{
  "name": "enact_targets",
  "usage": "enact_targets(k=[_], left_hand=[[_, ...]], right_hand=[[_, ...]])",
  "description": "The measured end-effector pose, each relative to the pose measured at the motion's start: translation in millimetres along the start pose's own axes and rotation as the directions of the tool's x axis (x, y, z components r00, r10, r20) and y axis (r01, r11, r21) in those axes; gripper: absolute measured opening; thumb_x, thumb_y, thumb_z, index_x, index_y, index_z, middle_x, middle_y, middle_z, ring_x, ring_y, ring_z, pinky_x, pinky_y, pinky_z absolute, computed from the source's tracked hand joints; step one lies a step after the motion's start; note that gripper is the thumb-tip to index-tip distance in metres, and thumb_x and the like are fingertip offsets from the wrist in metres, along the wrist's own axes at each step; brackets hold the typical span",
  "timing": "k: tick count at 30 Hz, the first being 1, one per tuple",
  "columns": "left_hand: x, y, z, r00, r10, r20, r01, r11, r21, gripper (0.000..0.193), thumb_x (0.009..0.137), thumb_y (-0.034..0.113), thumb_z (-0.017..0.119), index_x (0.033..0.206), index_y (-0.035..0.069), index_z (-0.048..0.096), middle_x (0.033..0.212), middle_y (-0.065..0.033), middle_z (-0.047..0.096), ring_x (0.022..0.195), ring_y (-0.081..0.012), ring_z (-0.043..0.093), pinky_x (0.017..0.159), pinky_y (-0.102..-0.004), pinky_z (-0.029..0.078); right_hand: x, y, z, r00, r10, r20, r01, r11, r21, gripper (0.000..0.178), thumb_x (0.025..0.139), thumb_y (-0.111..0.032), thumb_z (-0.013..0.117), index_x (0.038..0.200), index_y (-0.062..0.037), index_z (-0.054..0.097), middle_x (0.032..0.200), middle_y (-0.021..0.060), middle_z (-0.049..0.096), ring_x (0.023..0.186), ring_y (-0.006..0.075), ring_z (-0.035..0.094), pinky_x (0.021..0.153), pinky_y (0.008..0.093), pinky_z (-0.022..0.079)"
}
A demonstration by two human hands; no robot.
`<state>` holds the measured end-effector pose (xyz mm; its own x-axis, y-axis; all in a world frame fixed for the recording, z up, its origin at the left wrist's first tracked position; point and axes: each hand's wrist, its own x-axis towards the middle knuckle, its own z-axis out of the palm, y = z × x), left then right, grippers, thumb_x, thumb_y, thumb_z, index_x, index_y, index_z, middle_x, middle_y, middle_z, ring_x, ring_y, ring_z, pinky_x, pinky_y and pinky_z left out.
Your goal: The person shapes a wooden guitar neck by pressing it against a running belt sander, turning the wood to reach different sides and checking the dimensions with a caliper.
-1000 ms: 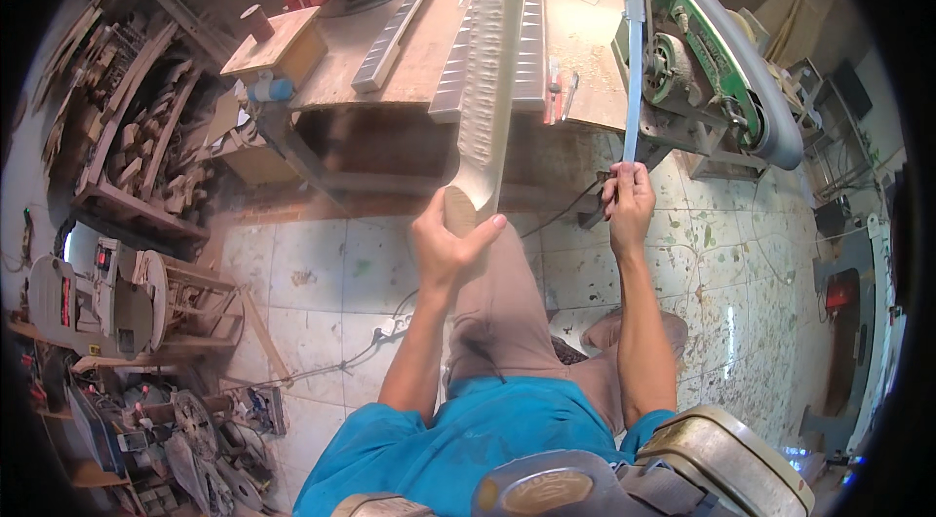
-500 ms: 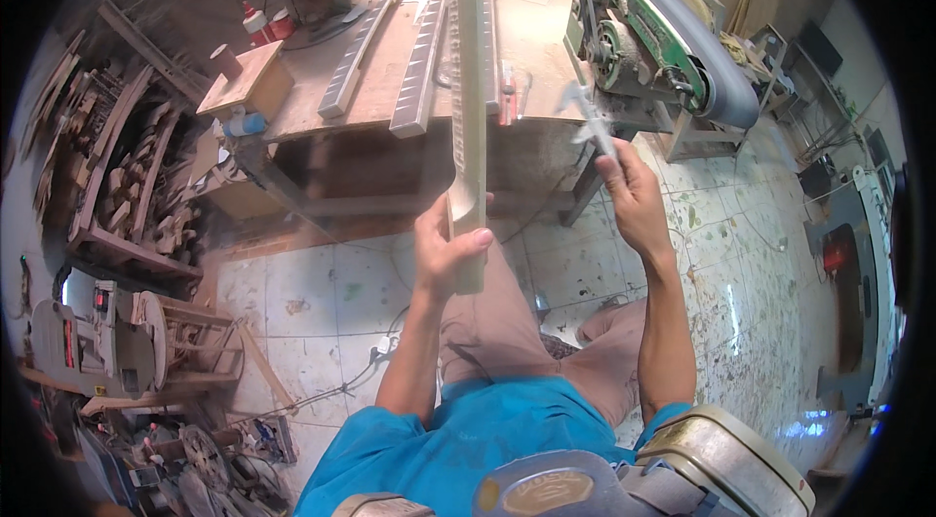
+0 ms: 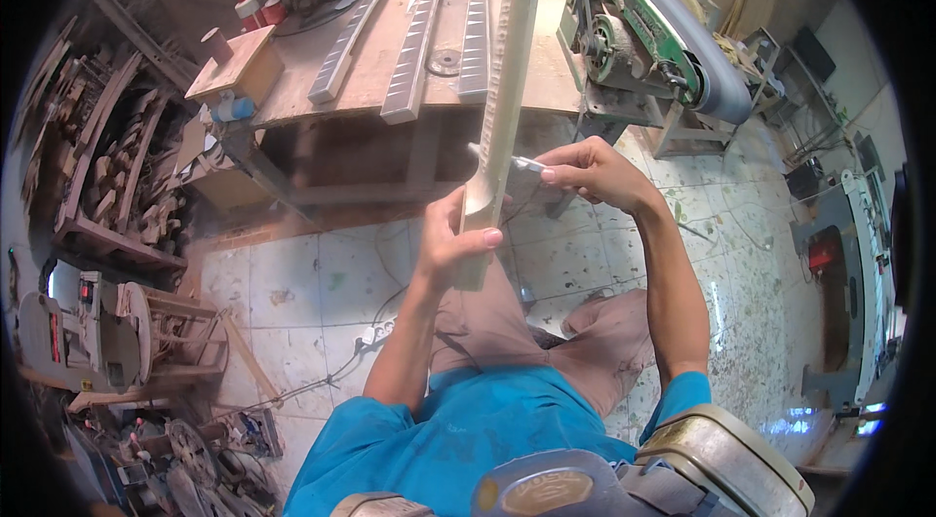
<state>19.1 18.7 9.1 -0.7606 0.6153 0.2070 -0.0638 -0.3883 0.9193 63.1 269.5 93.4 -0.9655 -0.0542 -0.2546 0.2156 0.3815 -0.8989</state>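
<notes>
A pale wooden guitar neck [image 3: 503, 93] stands nearly upright in front of me. Its thick heel end is gripped by my left hand [image 3: 448, 242], thumb across the near side. My right hand [image 3: 597, 174] pinches a small silvery caliper [image 3: 528, 164] between thumb and fingers, just above the left hand. One caliper jaw shows on the left side of the neck and the tool's body on the right, so it straddles the neck; the part between is hidden behind the wood. Beyond, on the workbench [image 3: 366, 78], lie three more necks [image 3: 402, 88] with dark fingerboards and light pointed inlays.
A green belt sander [image 3: 639, 39] stands at the bench's right end. A wooden box [image 3: 239, 74], red-and-white bottle [image 3: 249, 10] and round metal disc [image 3: 446, 62] are on the bench. Wood scraps fill a rack [image 3: 127, 156] at left. A cable [image 3: 327, 379] crosses the tiled floor.
My right hand has moved left with the caliper, from apart on the right to around the neck. The neck's upper end has tilted right; my left hand keeps its grip.
</notes>
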Motion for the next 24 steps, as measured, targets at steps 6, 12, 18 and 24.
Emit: enact_targets(k=[6, 12, 18, 24], left_hand=[[-0.9, -2.1, -3.7, 1.0, -0.015, 0.016, 0.015, 1.0, -0.025, 0.071, 0.069, 0.039, 0.083, 0.118, -0.009, 0.064, 0.087, -0.0073, 0.064, 0.07, -0.0119, 0.059, 0.062, -0.0259, 0.047], [1.4, 1.1, 4.9, 0.999, 0.042, -0.012, -0.042, 0.999, -0.026, 0.071, 0.068, 0.041, 0.081, 0.114, -0.011, 0.062, 0.067, -0.0047, 0.056, 0.051, -0.0101, 0.054, 0.048, -0.0249, 0.044], [-0.4, -8.9, -5.3, 0.999, 0.045, 0.012, -0.045, 0.999, 0.004, 0.074, 0.065, 0.041, 0.083, 0.116, -0.01, 0.064, 0.077, -0.0065, 0.061, 0.063, -0.012, 0.058, 0.058, -0.0265, 0.046], [5.9, -31.3, -24.0, 0.995, 0.064, 0.081, -0.064, 0.998, -0.002, 0.077, 0.059, 0.038, 0.085, 0.119, -0.007, 0.067, 0.093, -0.007, 0.068, 0.082, -0.0145, 0.063, 0.073, -0.0278, 0.048]], right_hand=[[-10.7, -12.4, -4.9, 0.985, -0.083, 0.151, 0.093, 0.994, -0.06, 0.036, 0.098, -0.026, 0.073, 0.129, -0.0064, 0.074, 0.08, -0.0049, 0.066, 0.068, 0.0038, 0.054, 0.057, 0.0231, 0.045], [-2.3, 2.5, -11.6, 0.947, -0.258, 0.19, 0.255, 0.966, 0.04, 0.039, 0.099, -0.026, 0.073, 0.132, -0.0045, 0.071, 0.091, -0.0011, 0.073, 0.075, 0.0042, 0.058, 0.066, 0.023, 0.049], [-0.2, -4.9, -8.4, 0.973, -0.217, 0.083, 0.225, 0.97, -0.096, 0.038, 0.093, -0.031, 0.079, 0.115, 0.0004, 0.078, 0.088, 0.0032, 0.075, 0.077, 0.0071, 0.061, 0.069, 0.0268, 0.05], [-5.3, -17.0, 0.3, 0.973, -0.224, -0.052, 0.19, 0.911, -0.367, 0.032, 0.088, -0.028, 0.083, 0.098, 0.0023, 0.081, 0.071, 0.0041, 0.073, 0.067, 0.0056, 0.057, 0.061, 0.0262, 0.047]])
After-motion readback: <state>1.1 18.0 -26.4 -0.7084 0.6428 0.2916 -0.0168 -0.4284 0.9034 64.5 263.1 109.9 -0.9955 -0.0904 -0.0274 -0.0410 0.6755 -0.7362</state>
